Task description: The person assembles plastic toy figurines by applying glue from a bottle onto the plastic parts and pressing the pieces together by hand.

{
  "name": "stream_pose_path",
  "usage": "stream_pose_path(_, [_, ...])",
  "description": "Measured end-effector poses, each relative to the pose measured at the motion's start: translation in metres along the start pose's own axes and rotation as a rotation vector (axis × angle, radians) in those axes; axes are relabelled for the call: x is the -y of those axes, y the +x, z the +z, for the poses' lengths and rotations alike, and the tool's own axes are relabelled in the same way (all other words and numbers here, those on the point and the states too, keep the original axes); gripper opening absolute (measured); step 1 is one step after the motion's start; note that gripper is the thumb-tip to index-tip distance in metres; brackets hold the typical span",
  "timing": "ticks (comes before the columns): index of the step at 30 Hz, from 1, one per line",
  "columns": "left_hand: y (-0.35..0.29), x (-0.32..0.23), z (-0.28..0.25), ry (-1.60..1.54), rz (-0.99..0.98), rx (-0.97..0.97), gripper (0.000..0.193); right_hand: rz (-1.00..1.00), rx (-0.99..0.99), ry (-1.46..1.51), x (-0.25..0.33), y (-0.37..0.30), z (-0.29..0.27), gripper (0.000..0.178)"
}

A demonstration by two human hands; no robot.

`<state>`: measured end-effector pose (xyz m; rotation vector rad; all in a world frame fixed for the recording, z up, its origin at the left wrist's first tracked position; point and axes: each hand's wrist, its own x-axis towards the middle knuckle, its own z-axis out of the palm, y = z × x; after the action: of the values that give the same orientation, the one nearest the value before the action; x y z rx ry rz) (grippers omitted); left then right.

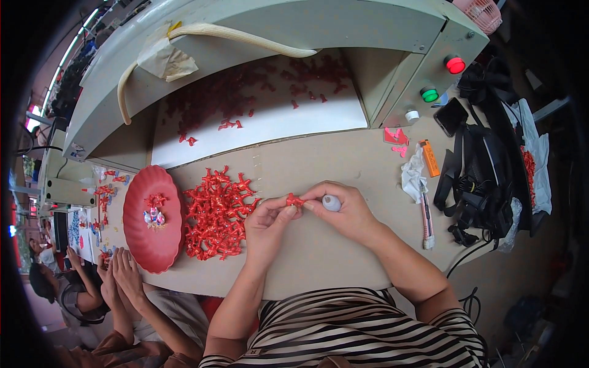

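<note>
A small glossy red figurine (294, 200) is held over the bench between my two hands. My left hand (270, 222) pinches it with thumb and fingertips. My right hand (345, 211) is closed, its fingertips meeting at the figurine's right side. Tucked in that same hand is a whitish, round-ended thing (332, 203), its rounded end facing up; its other end is hidden, and I cannot tell its kind. Just left of my left hand lies a heap of similar red figurines (216, 214).
A red scalloped tray (136, 236) holds a few figurines. Ahead, a grey machine (392, 92) has red figurines on its white bed (264, 132). Rightward lie a crumpled tissue (414, 173), an orange box (429, 158), a slim tool (426, 224) and black straps (485, 178). A co-worker's hands (126, 273) are at left.
</note>
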<state>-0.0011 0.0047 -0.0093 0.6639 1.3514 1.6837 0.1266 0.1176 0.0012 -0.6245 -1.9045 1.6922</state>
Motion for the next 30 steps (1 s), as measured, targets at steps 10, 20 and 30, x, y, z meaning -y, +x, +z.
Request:
stream_pose_path(10, [0.0001, -0.0015, 0.0017, 0.036, 0.006, -0.027, 0.018, 0.023, 0.018, 0.005, 0.0048, -0.0002, -0.0018, 0.013])
stream_pose_path(20, [-0.0009, 0.0001, 0.0015, 0.005, 0.007, -0.021, 0.017, 0.051, 0.037, -0.011, 0.0065, -0.0014, -0.0029, 0.011])
stream_pose_path(30, [0.0008, -0.0040, -0.0008, 0.020, 0.012, -0.031, 0.017, 0.004, 0.037, -0.012, 0.0089, 0.0037, -0.0012, 0.011])
